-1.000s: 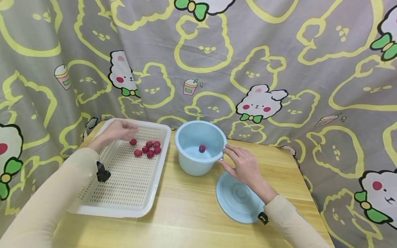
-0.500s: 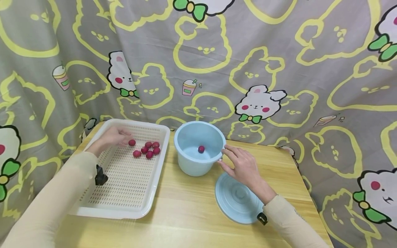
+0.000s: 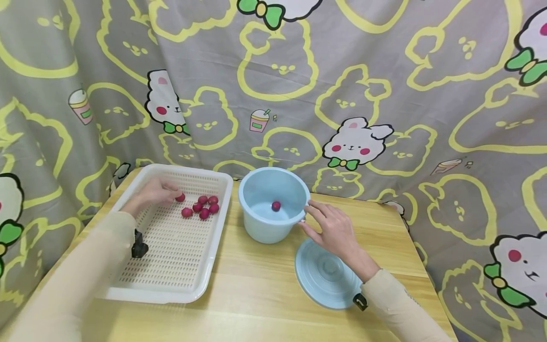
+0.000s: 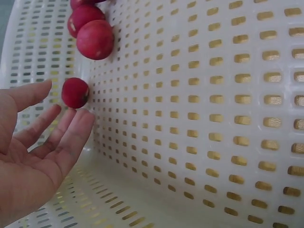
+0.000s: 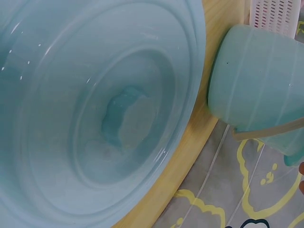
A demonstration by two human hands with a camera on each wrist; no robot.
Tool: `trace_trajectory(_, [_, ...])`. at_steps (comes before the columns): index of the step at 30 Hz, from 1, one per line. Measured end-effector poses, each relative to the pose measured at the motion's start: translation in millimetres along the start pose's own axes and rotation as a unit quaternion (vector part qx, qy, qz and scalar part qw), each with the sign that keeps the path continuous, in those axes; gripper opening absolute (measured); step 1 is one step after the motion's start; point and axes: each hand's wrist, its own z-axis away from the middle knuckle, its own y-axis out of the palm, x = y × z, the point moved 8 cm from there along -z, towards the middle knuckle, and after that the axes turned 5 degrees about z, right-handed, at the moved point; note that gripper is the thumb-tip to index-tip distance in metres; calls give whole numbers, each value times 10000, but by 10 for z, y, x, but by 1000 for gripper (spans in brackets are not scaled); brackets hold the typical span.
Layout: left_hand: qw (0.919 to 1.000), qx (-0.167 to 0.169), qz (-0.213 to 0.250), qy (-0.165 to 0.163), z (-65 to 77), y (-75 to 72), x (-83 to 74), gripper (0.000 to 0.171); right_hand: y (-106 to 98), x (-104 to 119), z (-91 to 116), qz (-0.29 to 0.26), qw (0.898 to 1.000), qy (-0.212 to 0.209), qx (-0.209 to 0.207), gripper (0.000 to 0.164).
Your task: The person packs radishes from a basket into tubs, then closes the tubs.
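Note:
My left hand reaches into a white perforated tray, its fingers extended and thumb apart. In the left wrist view, its fingertips lie at the edge of a small round red fruit, exact kind unclear, while the thumb stays clear of it. More red fruits lie clustered to its right. A light blue bucket stands beside the tray, one dark red fruit at its bottom. My right hand holds the bucket's right rim with fingertips and thumb; the right wrist view barely catches those fingers.
A round blue lid with a raised knob lies on the wooden table beneath my right forearm. The bucket has a pale handle along its side. A patterned grey curtain hangs behind the table.
My left hand has lowered inside the tray and its fingertips have come to the separate red fruit. The right hand stays at the bucket's rim. The head view has shifted slightly.

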Motion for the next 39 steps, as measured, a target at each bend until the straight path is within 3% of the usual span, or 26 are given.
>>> trace_trajectory(6, [9999,63,-103,-62,-6,58,2,55,28,-15,9,-2,10000,44,84,61])
trace_trajectory(14, [9997,209,-54,-116,14,108,-30,48,30,-10,14,-6,9999,36,104,67])
trace_trajectory(29, [9993,21,79,-376,-26,111,53,46,23,-1,11,-24,10000,31,24,67])
trace_trajectory(39, [9996,38,-110,-242,-21,120,11,42,37,-13,15,-61,9999,96,124,68])
